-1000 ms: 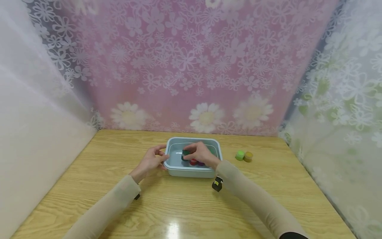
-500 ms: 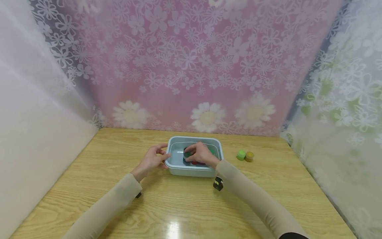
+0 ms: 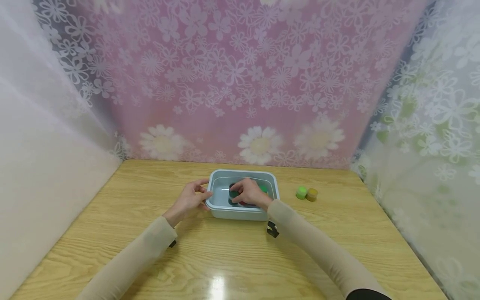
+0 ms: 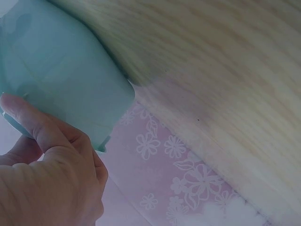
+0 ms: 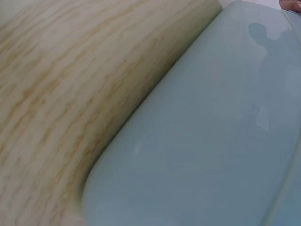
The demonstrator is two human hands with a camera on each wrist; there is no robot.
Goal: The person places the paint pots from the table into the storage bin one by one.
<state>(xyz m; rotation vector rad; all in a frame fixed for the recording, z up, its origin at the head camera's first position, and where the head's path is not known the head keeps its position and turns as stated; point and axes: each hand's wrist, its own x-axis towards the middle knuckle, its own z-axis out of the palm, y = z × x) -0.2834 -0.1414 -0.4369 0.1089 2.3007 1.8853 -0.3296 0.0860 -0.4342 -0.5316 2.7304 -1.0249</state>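
Note:
A light blue plastic box (image 3: 240,214) stands on the wooden table, with small round pots inside. My left hand (image 3: 187,199) grips its left rim, thumb over the edge; the left wrist view shows the same hand (image 4: 56,165) on the box's wall (image 4: 70,70). Inside the box, my right hand (image 3: 252,192) pinches a dark green pot (image 3: 233,196) between thumb and fingers. A green pot (image 3: 264,188) lies to the right, partly covered by the hand. Under the fingers shows a sliver of a red pot (image 3: 242,203). The right wrist view has only the box's outside wall (image 5: 197,132) and a fingertip.
Right of the box, a light green pot (image 3: 301,192) and a yellow-brown pot (image 3: 311,194) stand side by side on the table (image 3: 210,254). A pink flowered curtain (image 3: 232,91) hangs behind the table, with pale sheets at both sides.
My right hand has lowered slightly with the dark green pot in the box, hiding more of the red pot. My left hand keeps its grip on the rim.

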